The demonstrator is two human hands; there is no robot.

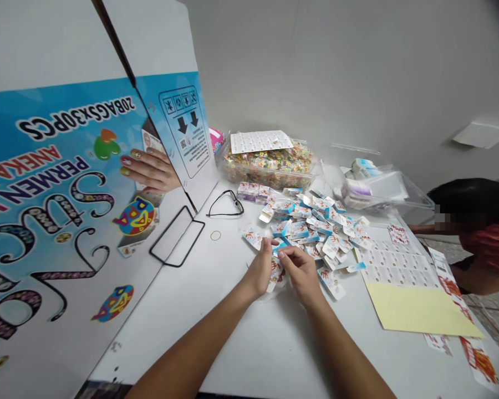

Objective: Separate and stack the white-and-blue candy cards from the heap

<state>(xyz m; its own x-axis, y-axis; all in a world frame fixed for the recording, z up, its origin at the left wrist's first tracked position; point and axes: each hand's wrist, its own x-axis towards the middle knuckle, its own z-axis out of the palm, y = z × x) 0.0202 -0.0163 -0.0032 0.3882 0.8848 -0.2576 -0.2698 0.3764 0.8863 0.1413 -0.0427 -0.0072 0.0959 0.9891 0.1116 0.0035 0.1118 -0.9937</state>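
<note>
My left hand (261,270) and my right hand (303,272) meet at the front edge of a heap of small white-and-blue printed candy boxes (299,228). Both sets of fingers are closed around one small candy box (275,272); part of it shows between the palms, with a blue flap near the fingertips. The fingers cover much of it. Many boxes in the heap have their end flaps open. One loose box (331,284) lies just right of my right hand.
A large printed carton (141,149) stands at the left. Behind the heap sits a clear tub of colourful small packets (270,166); another clear tub (376,188) is right of it. Glasses (225,206), a rubber band (215,235) and sticker sheets (399,266) lie around. A person (478,233) is at the right.
</note>
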